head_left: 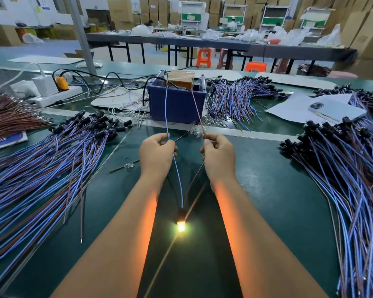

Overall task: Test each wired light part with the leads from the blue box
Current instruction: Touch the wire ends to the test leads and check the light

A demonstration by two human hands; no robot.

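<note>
The lamp [180,226] of the wired light part under test hangs nearest the camera, between the forearms, and is lit. This indicates a closed circuit.

Its blue wire [178,177] rises to the left hand [156,152], whose fingers are curled round the wire where it meets the blue lead [166,108]. Its brown wire [193,181] rises to the right hand [218,157], which pinches it against the brown lead [196,106]. The actual contact points are hidden by the fingers. Holding the hands apart probably keeps the two leads from shorting.

Bundles of wired parts lie on the green table [256,168]: one pile left [41,160], one right [342,160].

Farther back, the blue box [177,104] holds a brown, tape-wrapped block [182,79], probably the supply. Both leads run up to it.
</note>
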